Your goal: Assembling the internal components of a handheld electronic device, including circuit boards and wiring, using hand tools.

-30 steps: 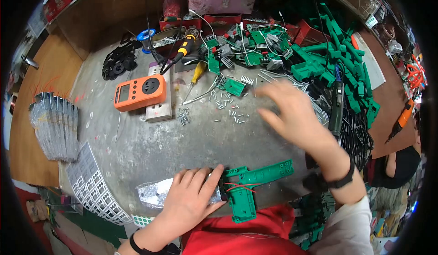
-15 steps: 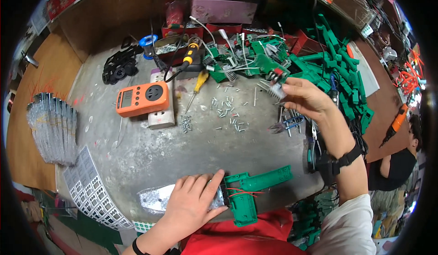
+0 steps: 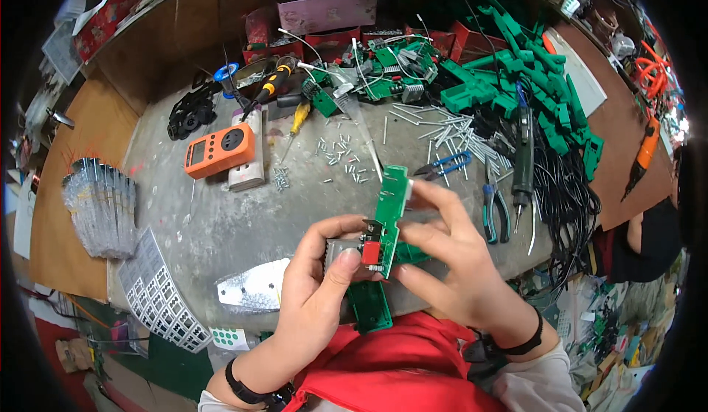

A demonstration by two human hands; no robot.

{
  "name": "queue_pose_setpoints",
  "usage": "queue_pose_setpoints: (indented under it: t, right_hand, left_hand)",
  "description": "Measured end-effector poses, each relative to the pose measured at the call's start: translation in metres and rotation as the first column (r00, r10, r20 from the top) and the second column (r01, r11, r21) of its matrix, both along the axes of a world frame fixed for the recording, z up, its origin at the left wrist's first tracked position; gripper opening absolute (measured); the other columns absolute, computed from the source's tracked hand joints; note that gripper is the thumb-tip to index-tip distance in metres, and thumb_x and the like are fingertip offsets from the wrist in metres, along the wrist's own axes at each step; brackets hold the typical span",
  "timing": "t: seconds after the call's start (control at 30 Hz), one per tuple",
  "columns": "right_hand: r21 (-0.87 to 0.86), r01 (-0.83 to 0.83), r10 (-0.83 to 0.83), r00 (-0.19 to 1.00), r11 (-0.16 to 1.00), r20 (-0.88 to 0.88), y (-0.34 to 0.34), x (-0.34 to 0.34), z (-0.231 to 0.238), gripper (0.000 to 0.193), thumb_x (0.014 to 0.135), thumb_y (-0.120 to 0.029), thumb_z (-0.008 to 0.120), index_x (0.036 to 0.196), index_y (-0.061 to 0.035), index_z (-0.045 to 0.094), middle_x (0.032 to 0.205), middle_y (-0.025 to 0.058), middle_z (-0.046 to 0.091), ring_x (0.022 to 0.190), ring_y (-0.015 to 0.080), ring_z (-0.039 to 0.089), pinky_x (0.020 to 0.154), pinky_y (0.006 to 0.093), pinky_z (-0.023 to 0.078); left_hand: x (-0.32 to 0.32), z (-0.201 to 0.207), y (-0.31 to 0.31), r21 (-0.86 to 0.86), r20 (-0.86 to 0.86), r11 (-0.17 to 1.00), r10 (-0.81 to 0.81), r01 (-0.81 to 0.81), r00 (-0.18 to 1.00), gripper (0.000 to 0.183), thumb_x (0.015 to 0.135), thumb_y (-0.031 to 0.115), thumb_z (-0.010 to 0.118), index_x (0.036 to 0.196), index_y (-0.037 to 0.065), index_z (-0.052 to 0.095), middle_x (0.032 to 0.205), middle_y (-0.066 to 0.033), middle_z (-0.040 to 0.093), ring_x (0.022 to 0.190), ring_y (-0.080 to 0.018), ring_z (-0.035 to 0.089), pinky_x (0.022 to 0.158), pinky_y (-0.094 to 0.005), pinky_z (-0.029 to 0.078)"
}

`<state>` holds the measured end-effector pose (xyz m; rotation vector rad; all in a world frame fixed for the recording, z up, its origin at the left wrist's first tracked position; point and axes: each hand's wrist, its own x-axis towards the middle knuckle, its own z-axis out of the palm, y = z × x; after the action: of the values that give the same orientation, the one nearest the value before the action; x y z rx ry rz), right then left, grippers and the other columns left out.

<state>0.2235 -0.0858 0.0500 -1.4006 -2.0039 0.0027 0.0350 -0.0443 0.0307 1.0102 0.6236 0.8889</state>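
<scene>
1. Fingers of the left hand (image 3: 313, 275) are curled round the finned grey part (image 3: 335, 250) of the board (image 3: 391, 198), thumb in front; those of the right hand (image 3: 461, 261) are drawn in narrowly on its right edge.
2. Nearest risk: the thumb, pressing close to the red component (image 3: 371, 253), could bend or loosen it if the squeeze grew hard or slid sideways.
3. The board could tip out of the right hand, since only a thin edge seems gripped there.
4. The housing (image 3: 371, 309) sits just below, with neither hand seen clasping it; a low sweep of the board or a wrist could shove it off the table's near edge.
5. Farther out, the blurred pale strip, probably a lead (image 3: 369, 135), could catch the cutters (image 3: 450, 164) or drag the screws (image 3: 339, 149) if pulled across.
6. As for position, the board stands on edge between the hands: lower end level with the left thumb, middle beside the right fingers, top end reaching beyond the left fingers toward the screws.
</scene>
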Motion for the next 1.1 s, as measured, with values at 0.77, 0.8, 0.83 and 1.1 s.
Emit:
queue_pose_setpoints:
  t: [0.77,0.8,0.83,1.1]
  right_hand:
    - [0.242,0.074,0.071,0.838,0.968,-0.542,-0.048,0.006,-0.045,0.027,0.076,-0.013,0.069,0.095,-0.0028,0.053,0.080,0.0141,0.054,0.071,0.0352,0.060,0.059,0.0418,0.047]
    - [0.074,-0.024,0.066,0.753,0.997,-0.655,-0.046,0.009,-0.041,0.022,0.081,-0.014,0.067,0.097,-0.0057,0.053,0.072,0.0114,0.058,0.062,0.0302,0.062,0.054,0.0380,0.048]
    - [-0.317,-0.242,-0.112,0.607,0.917,-0.787,-0.049,0.010,-0.037,0.039,0.085,-0.031,0.076,0.117,-0.0139,0.062,0.103,0.0061,0.071,0.069,0.0286,0.068,0.065,0.0429,0.057]
    - [-0.243,-0.242,-0.223,0.107,0.939,-0.969,-0.054,0.029,-0.033,0.034,0.092,-0.011,0.067,0.117,-0.0024,0.047,0.083,0.0070,0.063,0.074,0.0130,0.065,0.064,0.0278,0.053]
  left_hand:
    - [-0.016,0.018,0.016,0.447,-0.546,0.895,0.268,0.005,0.794,0.027,0.100,0.017,0.053,0.084,-0.002,0.063,0.071,-0.0041,0.055,0.062,-0.0111,0.044,0.054,-0.0278,0.036]
    - [-0.017,0.020,0.016,0.530,-0.502,0.847,0.268,0.047,0.822,0.021,0.097,0.015,0.060,0.086,-0.003,0.065,0.075,-0.0070,0.062,0.065,-0.0158,0.054,0.057,-0.0321,0.043]
    - [-0.016,0.021,0.015,0.526,-0.506,0.849,0.264,0.050,0.821,0.021,0.097,0.015,0.060,0.086,-0.003,0.065,0.075,-0.0070,0.062,0.065,-0.0158,0.054,0.057,-0.0321,0.043]
    - [-0.063,-0.020,0.011,0.966,-0.178,0.254,0.802,-0.055,0.570,0.050,0.093,0.037,0.051,0.121,-0.004,0.059,0.124,-0.0213,0.060,0.124,-0.0325,0.051,0.106,-0.0458,0.036]
